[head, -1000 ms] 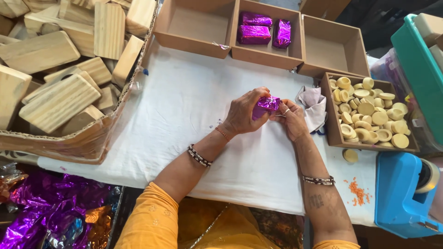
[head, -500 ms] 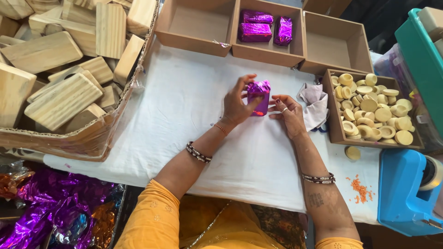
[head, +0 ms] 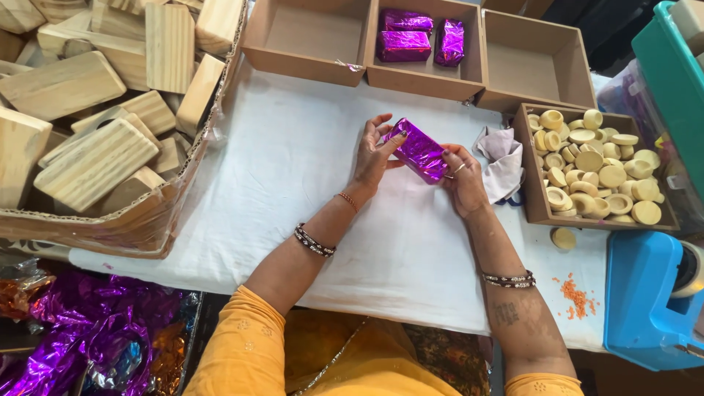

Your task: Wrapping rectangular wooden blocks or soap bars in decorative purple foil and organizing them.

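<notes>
Two hands meet over the middle of the table (head: 242,191), which is covered with a white cloth, and share one block (head: 419,149) wrapped in shiny purple foil. The left hand (head: 373,155) has its fingers spread and only partly curled, its thumb and fingertips pressing the block's near-left end. The right hand (head: 463,180) cups the block's lower right end, fingers bent around it, a ring showing on one finger. The block is tilted, held just above the cloth between the two hands. Beyond it, at the far edge of the table, three shallow cardboard trays stand side by side; the middle tray (head: 427,78) holds three more wrapped blocks (head: 404,45), while those on either side of it show bare bottoms. Just right of the right hand lies a crumpled grey rag (head: 501,161), touching a brown box (head: 529,198) filled with small round pale discs (head: 591,161); one disc (head: 564,237) lies alone on the cloth in front of that box. A large carton (head: 139,227) of bare wooden blocks (head: 93,161) sits at the left. Loose purple foil (head: 88,337) is heaped below the table's near-left edge, and a blue dispenser (head: 645,301) stands at the near right.
</notes>
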